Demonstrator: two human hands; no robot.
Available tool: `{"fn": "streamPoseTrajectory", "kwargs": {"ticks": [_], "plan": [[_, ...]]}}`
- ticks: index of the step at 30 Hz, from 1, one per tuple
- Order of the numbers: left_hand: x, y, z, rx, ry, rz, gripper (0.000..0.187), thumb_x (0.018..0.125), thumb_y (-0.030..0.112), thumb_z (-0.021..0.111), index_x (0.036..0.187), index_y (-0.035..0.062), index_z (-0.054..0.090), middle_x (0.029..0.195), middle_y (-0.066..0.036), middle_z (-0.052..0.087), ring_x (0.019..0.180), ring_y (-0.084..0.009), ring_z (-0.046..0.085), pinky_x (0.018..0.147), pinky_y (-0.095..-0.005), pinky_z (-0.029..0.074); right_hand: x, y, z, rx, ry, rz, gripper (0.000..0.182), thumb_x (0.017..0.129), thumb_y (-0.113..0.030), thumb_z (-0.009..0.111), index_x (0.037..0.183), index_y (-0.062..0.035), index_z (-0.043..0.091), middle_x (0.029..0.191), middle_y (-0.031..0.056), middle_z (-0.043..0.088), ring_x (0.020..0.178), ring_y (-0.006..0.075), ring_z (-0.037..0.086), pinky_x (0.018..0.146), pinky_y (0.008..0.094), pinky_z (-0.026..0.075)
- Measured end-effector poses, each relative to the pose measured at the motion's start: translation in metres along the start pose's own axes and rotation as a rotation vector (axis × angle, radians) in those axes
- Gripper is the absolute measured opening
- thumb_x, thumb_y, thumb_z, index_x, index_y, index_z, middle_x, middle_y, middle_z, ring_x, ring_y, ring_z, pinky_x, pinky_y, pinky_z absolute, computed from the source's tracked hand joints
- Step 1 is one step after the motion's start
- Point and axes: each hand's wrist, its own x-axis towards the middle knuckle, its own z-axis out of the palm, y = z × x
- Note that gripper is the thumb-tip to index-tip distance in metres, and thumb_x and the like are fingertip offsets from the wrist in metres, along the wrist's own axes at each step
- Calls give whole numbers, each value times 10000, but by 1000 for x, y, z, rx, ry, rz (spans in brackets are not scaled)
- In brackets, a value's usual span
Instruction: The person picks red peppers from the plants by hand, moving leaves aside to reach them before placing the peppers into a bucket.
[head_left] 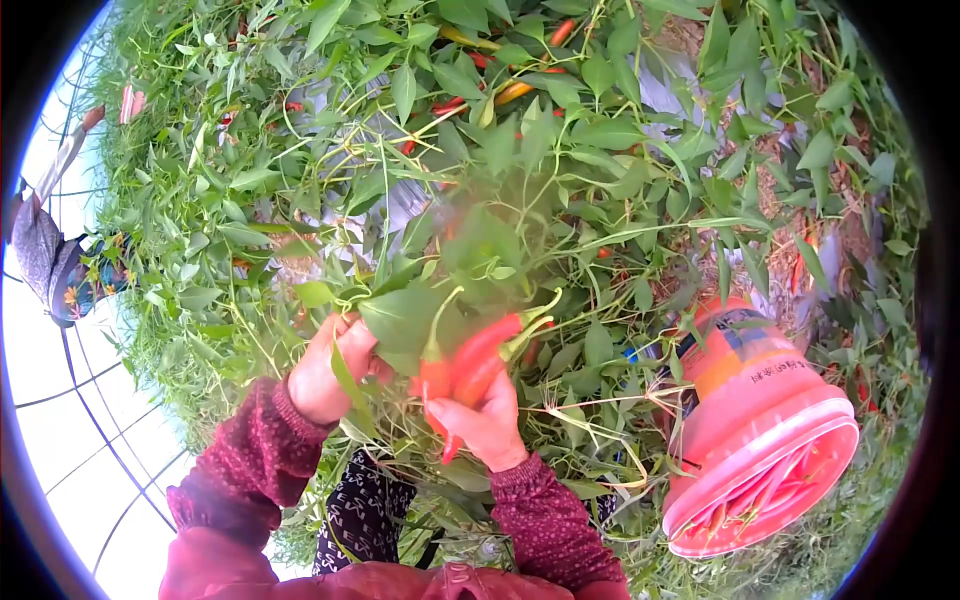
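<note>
My right hand [485,425] is closed around several red chili peppers [478,358], their green stems pointing up and one red tip hanging below the fingers. Just to its left, my left hand [335,372] is among the leaves of a pepper plant [405,320], fingers curled in. A leaf covers part of those fingertips, and what they grip, if anything, is hidden. Blurred foliage hangs in front of the bunch of peppers.
At the right stands a pink bucket [690,510], tilted in view, with red peppers [765,490] inside. Dense pepper plants with red and orange peppers [515,93] spread ahead. Another person [60,250] is at the far left. Patterned black cloth [365,510] shows below my hands.
</note>
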Motion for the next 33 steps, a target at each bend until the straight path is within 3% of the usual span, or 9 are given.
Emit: {"fn": "streamPoseTrajectory", "kwargs": {"ticks": [4,10,12,17,20,24,26,30,33], "plan": [[13,-9,11,-229,74,72,246,905,253,472,972,45,585,836,-30,618,701,-107,566,566,-236,436,3,0,0,-8,-2,-34,526,732,90,611,1188,-35,380,1028,69,544,905,141,582,777,281,495],[46,-32,2,123,484,376,292,880,260,526,881,-8,645,785,-61,653,683,-104,584,634,-233,451,1,-4,0,13,32,9,584,722,63,631,1236,-34,371,1063,45,531,947,114,550,807,270,476],[58,-2,-16,208,693,320,353,882,317,528,864,-14,646,806,-72,654,662,-117,589,616,-238,455,-5,-6,4,11,-35,32,602,716,60,634,1245,-37,364,1071,41,524,978,114,532,822,271,465],[66,-12,-51,426,479,179,444,889,396,505,973,-27,609,911,-90,636,718,-135,601,559,-238,482,-3,-9,-4,105,-31,-30,567,744,69,568,1245,-65,337,1092,89,537,1005,181,554,805,281,479],[67,-22,-50,295,426,148,405,887,360,530,1079,8,582,1013,-69,610,847,-109,573,589,-235,493,-2,-26,-6,241,27,-128,519,726,-32,614,1191,-43,384,1111,140,531,1044,275,538,928,460,422],[47,-40,-36,768,383,506,353,859,219,581,1122,-14,547,1062,-105,608,986,-191,553,832,-299,440,-13,-52,1,245,92,-305,485,749,-107,621,1179,-34,409,1099,116,540,1050,273,530,956,456,406],[31,-42,-24,746,378,482,312,862,167,574,1122,-2,548,1077,-97,600,1001,-174,541,831,-285,440,-24,-59,10,361,43,-360,498,773,11,550,1232,-42,364,1160,154,528,1092,298,522,969,477,390],[9,-57,0,476,244,389,224,880,105,542,1089,30,568,990,-64,608,928,-138,546,799,-281,450,-80,-96,44,336,10,-278,548,744,-93,606,1232,-29,364,1149,149,524,1073,299,527,945,465,400],[-8,-51,36,730,181,548,219,853,106,562,1058,30,567,1080,-110,581,966,-208,560,811,-305,450,-141,-127,47,227,141,-306,588,730,-86,614,1247,-36,338,1150,149,522,1073,309,526,941,470,400]]}}
